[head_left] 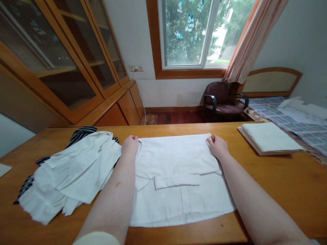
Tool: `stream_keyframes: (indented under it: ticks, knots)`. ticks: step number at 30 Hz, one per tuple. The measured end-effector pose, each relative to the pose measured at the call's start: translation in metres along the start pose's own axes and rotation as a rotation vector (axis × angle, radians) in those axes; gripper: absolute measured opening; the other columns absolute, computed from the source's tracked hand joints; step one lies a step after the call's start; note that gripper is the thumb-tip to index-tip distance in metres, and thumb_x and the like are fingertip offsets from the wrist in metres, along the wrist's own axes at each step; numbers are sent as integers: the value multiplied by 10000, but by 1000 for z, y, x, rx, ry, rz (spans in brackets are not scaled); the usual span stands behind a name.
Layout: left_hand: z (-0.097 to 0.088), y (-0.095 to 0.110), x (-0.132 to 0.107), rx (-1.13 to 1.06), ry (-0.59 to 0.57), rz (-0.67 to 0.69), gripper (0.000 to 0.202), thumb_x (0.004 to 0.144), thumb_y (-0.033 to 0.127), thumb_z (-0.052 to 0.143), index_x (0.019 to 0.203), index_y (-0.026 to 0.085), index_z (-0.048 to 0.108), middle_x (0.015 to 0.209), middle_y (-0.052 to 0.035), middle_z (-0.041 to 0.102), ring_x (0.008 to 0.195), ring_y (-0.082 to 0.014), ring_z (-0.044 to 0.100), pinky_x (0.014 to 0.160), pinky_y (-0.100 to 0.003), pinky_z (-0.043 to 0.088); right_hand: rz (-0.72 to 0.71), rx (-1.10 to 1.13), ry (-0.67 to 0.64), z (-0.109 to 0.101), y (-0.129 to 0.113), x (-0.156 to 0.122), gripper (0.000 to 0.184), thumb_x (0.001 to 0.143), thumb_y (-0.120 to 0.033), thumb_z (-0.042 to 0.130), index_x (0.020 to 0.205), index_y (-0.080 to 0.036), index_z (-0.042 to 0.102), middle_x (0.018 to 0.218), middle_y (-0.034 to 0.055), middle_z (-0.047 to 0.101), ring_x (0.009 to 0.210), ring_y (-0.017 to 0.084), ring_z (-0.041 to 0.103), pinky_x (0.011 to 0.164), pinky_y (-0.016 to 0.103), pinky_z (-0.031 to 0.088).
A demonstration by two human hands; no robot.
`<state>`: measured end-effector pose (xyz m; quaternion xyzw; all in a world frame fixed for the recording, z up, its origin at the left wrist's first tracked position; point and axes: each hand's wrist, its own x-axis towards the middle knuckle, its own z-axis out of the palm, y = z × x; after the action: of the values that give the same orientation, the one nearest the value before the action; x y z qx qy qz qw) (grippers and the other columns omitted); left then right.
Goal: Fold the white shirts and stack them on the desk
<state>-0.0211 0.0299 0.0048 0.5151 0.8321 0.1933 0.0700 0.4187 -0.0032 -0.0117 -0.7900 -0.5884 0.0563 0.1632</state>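
Note:
A white shirt [176, 180] lies spread flat on the wooden table [276, 180], partly folded, with a cuff lying across its middle. My left hand [129, 145] is closed on the shirt's far left corner. My right hand [217, 144] pinches the shirt's far right corner. Both arms reach forward along the shirt's two sides.
A heap of white clothes [71, 173] over a black-and-white striped garment [81, 132] lies at the left. A folded white stack [269, 137] sits at the right. Beyond the table stand a wooden glass-door cabinet [71, 68], a dark chair [222, 98] and a bed [296, 115].

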Motion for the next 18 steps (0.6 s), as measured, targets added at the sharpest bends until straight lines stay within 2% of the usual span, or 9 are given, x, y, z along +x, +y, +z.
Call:
stream_keyframes:
  ticks: [3, 9, 15, 18]
  knots:
    - [-5, -7, 6, -43, -64, -11, 274, 801, 412, 511, 895, 202, 661, 985, -108, 692, 931, -282, 621, 778, -353, 465, -22, 19, -6, 1, 2, 2, 526, 880, -488, 397, 1272, -154, 506, 1229, 142, 579, 1157, 300, 483, 1002, 473, 280]
    - [-4, -13, 13, -127, -66, -33, 180, 722, 359, 600, 805, 208, 653, 953, -87, 700, 895, -268, 630, 779, -346, 468, -29, 34, 8, 3, 3, 3, 510, 879, -487, 386, 1246, -164, 532, 1196, 136, 598, 1129, 289, 502, 971, 426, 311]
    - [4, -15, 16, -220, -68, -22, 315, 707, 442, 612, 910, 206, 651, 931, -76, 705, 887, -264, 638, 774, -364, 473, -33, 21, 6, 2, 3, 2, 507, 881, -484, 384, 1240, -157, 532, 1209, 140, 591, 1132, 287, 500, 966, 424, 312]
    - [6, -18, 16, -350, -115, -20, 361, 655, 389, 663, 959, 197, 667, 863, -60, 708, 802, -229, 651, 724, -326, 484, -38, 24, 3, 1, 3, 1, 504, 881, -482, 387, 1233, -155, 540, 1197, 141, 597, 1125, 285, 504, 965, 424, 314]
